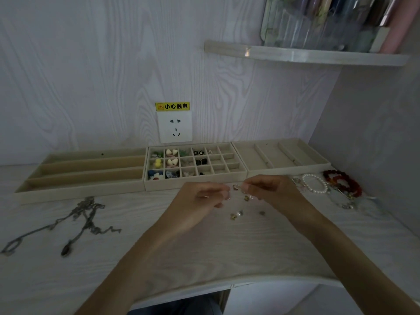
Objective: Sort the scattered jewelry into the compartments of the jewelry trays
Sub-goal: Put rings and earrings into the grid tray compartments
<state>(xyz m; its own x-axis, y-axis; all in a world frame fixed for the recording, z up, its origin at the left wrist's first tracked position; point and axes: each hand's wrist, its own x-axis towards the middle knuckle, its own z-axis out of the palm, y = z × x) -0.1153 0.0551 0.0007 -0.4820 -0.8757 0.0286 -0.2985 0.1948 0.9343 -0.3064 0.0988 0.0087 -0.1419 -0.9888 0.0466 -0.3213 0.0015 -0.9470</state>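
A person sits at a pale wood-grain table, both bare forearms reaching forward. The left hand and right hand meet just in front of the middle tray, fingers curled. The right hand's grip looks pinched on a small clear-and-gold earring held between the two hands. The left hand's fingertips are curled close beside it, but whether they touch it or hold anything cannot be told in the dim, blurred view.

Along the table's far edge stand three beige velvet trays. The middle grid tray has many small square compartments; those on its left side hold coloured studs and charms, those on its right side are mostly bare. The left long-slot tray and the right wide-slot tray look unfilled.

More small gold and clear earrings lie loose on the table just below the hands. Dark silver chain necklaces sprawl toward the left edge. A white pearl bracelet and red bead bracelets sit near the right corner.

To do this step well, the earring probably needs matching with its partner, then a low, gentle drop into one bare square compartment, so nothing bounces into a neighbour.
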